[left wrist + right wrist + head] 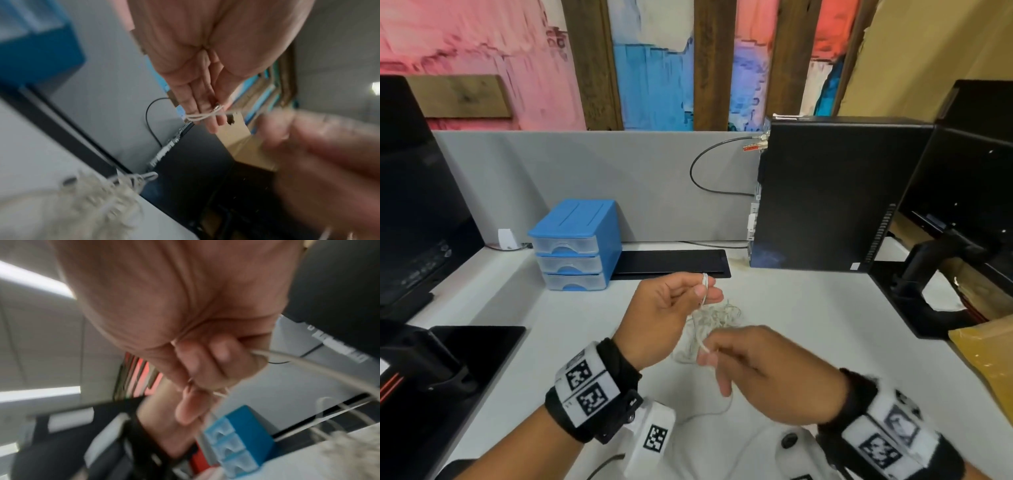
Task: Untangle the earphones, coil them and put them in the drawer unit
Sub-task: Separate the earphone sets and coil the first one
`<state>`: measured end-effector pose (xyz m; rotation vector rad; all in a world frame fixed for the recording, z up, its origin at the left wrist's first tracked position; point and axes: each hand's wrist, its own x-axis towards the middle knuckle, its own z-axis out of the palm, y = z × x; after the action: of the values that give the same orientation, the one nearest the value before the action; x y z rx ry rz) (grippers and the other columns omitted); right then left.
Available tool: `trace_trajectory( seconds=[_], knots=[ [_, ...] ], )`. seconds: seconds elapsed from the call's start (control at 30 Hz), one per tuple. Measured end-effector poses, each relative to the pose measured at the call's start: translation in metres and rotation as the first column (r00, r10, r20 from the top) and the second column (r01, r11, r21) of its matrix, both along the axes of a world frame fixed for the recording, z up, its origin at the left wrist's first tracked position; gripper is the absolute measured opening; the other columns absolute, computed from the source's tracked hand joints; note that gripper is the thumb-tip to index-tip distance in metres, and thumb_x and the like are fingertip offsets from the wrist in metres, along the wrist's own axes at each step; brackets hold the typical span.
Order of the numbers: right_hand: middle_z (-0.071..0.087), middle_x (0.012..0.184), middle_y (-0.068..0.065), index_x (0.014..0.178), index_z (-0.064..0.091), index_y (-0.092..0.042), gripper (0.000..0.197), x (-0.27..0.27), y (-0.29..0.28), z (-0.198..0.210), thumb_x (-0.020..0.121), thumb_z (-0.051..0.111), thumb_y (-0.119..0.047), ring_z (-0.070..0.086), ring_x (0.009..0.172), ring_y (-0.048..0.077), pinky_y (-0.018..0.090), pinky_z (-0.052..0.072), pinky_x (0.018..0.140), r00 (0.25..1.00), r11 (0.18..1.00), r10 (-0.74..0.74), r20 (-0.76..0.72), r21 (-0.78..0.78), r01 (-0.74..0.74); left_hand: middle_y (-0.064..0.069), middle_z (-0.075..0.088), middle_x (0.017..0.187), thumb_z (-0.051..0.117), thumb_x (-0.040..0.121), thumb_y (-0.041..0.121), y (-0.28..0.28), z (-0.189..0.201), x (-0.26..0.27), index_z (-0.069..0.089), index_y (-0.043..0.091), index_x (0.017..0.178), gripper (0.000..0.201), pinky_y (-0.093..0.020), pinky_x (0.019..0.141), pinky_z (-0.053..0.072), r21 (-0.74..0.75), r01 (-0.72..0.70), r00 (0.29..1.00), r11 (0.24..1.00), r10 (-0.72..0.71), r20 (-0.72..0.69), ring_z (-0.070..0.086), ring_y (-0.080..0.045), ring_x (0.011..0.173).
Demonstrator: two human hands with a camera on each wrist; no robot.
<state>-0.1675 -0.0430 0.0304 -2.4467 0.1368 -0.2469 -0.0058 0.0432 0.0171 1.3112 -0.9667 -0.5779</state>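
White earphones (717, 317) lie in a tangled heap on the white desk (808, 308), between my hands. My left hand (703, 291) is raised above the heap. It has a cable loop (202, 115) wound across its straight fingers, and the thumb presses on the loop. Nearer to me, my right hand (709, 356) pinches another stretch of the cable (287, 356), which runs off to the heap. The blue drawer unit (575, 246) stands at the back left with three translucent drawers, all closed. It shows blurred in the right wrist view as the drawer unit (240, 439).
A black computer tower (825, 195) stands back right, beside a monitor on its stand (959, 212). Another monitor (414, 205) is at the left, with a black pad (472, 356) in front of it. A black strip (671, 263) runs along the grey partition (585, 171). A brown envelope (986, 356) lies far right.
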Motion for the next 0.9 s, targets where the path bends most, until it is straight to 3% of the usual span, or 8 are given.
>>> trace_trajectory(
  seconds=[0.13, 0.3, 0.47, 0.53, 0.63, 0.73, 0.83, 0.9],
  knots=[
    [0.057, 0.063, -0.012, 0.081, 0.066, -0.020, 0.025, -0.010, -0.015, 0.029, 0.100, 0.051, -0.014, 0.051, 0.058, 0.004, 0.014, 0.039, 0.059, 0.947, 0.974, -0.194, 0.256, 0.167, 0.154, -0.004, 0.076, 0.097, 0.052, 0.099, 0.008, 0.003, -0.001, -0.006, 0.073, 0.008, 0.107, 0.022, -0.030, 0.092, 0.053, 0.114, 0.107, 0.955, 0.988, -0.134, 0.265, 0.071, -0.017, 0.095],
    [0.068, 0.068, -0.012, 0.078, 0.075, -0.020, 0.015, 0.001, -0.047, 0.005, 0.089, 0.068, -0.014, 0.056, 0.060, 0.001, 0.011, 0.042, 0.061, 0.808, 0.894, -0.440, 0.392, 0.272, 0.356, -0.013, 0.071, 0.087, 0.046, 0.100, 0.003, 0.007, 0.011, -0.019, 0.066, -0.006, 0.113, 0.025, -0.038, 0.091, 0.055, 0.068, 0.361, 0.929, 0.930, -0.353, -0.113, 0.071, -0.025, 0.084],
    [0.059, 0.060, -0.021, 0.074, 0.071, -0.032, 0.027, 0.013, -0.020, -0.026, 0.097, 0.059, -0.022, 0.050, 0.058, -0.001, 0.017, 0.042, 0.064, 0.952, 0.936, -0.266, 0.152, 0.278, 0.218, -0.009, 0.074, 0.093, 0.050, 0.090, 0.016, 0.009, 0.024, -0.011, 0.068, 0.004, 0.110, 0.029, -0.029, 0.086, 0.055, -0.103, 0.227, 0.911, 0.968, -0.249, -0.328, 0.072, -0.023, 0.093],
    [0.057, 0.058, -0.021, 0.066, 0.060, -0.036, 0.036, 0.013, -0.002, -0.027, 0.099, 0.055, -0.024, 0.052, 0.060, -0.001, 0.022, 0.044, 0.066, 0.988, 0.977, -0.126, 0.088, 0.183, 0.109, -0.007, 0.075, 0.099, 0.047, 0.094, 0.019, 0.007, 0.022, -0.004, 0.068, 0.005, 0.111, 0.029, -0.025, 0.088, 0.053, -0.089, 0.130, 0.967, 0.988, -0.146, -0.211, 0.071, -0.021, 0.100],
    [0.054, 0.057, -0.010, 0.075, 0.059, -0.024, 0.029, 0.005, 0.014, -0.002, 0.102, 0.048, -0.026, 0.051, 0.057, 0.003, 0.021, 0.044, 0.063, 0.997, 0.979, -0.042, 0.059, 0.204, 0.029, 0.005, 0.076, 0.101, 0.048, 0.101, 0.015, 0.007, 0.015, 0.006, 0.074, 0.012, 0.101, 0.026, -0.023, 0.094, 0.050, 0.007, -0.057, 0.969, 0.998, 0.053, 0.243, 0.067, -0.007, 0.105],
    [0.053, 0.054, -0.010, 0.083, 0.064, -0.013, 0.025, -0.005, 0.006, 0.027, 0.102, 0.047, -0.015, 0.046, 0.052, 0.004, 0.018, 0.039, 0.056, 0.969, 0.950, -0.138, 0.204, 0.305, 0.071, 0.002, 0.075, 0.096, 0.046, 0.103, 0.012, 0.010, 0.009, 0.004, 0.074, 0.008, 0.096, 0.029, -0.038, 0.099, 0.049, 0.113, 0.019, 0.913, 0.993, -0.063, 0.404, 0.068, -0.010, 0.102],
    [0.051, 0.051, -0.013, 0.082, 0.067, -0.007, 0.024, -0.008, -0.021, 0.031, 0.098, 0.049, -0.005, 0.040, 0.048, 0.003, 0.015, 0.033, 0.048, 0.884, 0.906, -0.321, 0.340, 0.382, 0.182, -0.008, 0.072, 0.088, 0.044, 0.102, 0.008, 0.013, 0.015, -0.012, 0.069, -0.003, 0.104, 0.027, -0.044, 0.099, 0.050, 0.134, 0.272, 0.931, 0.953, -0.296, 0.212, 0.069, -0.028, 0.093],
    [0.050, 0.050, -0.013, 0.080, 0.070, -0.010, 0.023, -0.003, -0.031, 0.022, 0.096, 0.055, -0.007, 0.041, 0.047, 0.002, 0.011, 0.032, 0.047, 0.848, 0.868, -0.397, 0.351, 0.444, 0.222, -0.007, 0.068, 0.083, 0.045, 0.100, 0.011, 0.015, 0.025, -0.018, 0.066, -0.004, 0.113, 0.029, -0.040, 0.095, 0.053, 0.049, 0.368, 0.929, 0.929, -0.369, 0.013, 0.068, -0.027, 0.085]
  ],
)
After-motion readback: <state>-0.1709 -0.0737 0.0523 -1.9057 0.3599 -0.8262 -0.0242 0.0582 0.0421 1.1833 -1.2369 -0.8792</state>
